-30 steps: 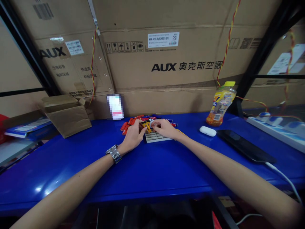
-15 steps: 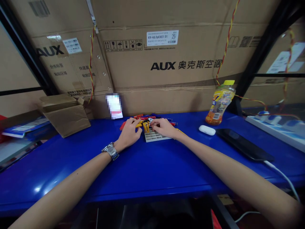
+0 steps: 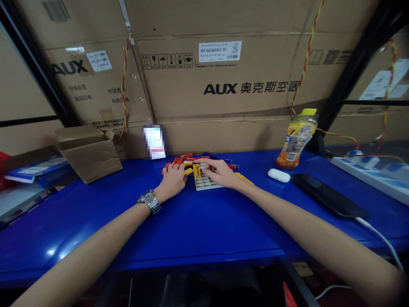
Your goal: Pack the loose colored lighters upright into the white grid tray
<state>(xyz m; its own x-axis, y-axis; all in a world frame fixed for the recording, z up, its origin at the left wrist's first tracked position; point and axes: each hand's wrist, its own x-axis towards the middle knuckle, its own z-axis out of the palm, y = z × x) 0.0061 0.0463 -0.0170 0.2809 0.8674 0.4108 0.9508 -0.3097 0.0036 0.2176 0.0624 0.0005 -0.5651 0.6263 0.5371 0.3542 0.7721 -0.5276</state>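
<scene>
two hands [image 3: 171, 181] [image 3: 220, 172] at grey tray [image 3: 207, 184]

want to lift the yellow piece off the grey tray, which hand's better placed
Right, probably: the right hand lies with its fingers across the grey plastic tray and over the yellow plastic piece, while the left hand sits beside the tray on the red pieces.

Glossy blue paint is being shown by the tabletop [image 3: 96, 230], with light glaring at near left. Matt grey plastic is being shown by the grid tray [image 3: 204, 184], smooth shiny plastic by the yellow piece [image 3: 197, 170], polished metal links by the watch [image 3: 149, 201], and rough matt board by the cardboard cartons [image 3: 204, 102] at the far side.
</scene>
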